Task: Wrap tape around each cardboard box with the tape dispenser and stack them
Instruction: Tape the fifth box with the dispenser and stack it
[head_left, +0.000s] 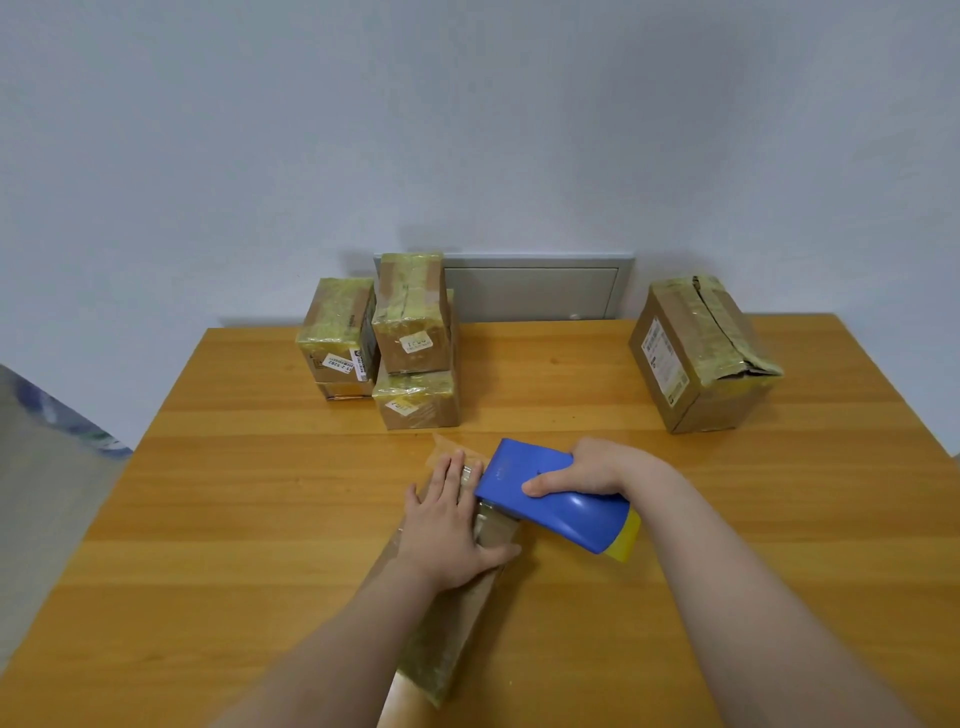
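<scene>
A long cardboard box (457, 618) lies on the wooden table (260, 493), running from the near edge toward the middle. My left hand (449, 525) presses flat on its top with straight fingers and the thumb over the right edge. My right hand (587, 470) grips the blue and yellow tape dispenser (556, 499), whose front end meets the box's far end beside my left fingers. A loose end of clear tape (447, 449) sticks out past the box. Taped boxes stand stacked at the back: a left stack (337, 332) and a taller middle stack (413, 338).
A larger taped box (701, 353) with a torn top stands at the back right of the table. A grey wall panel (535, 291) sits behind the stacks. Something grey with a blue pattern (47, 441) shows at the left edge.
</scene>
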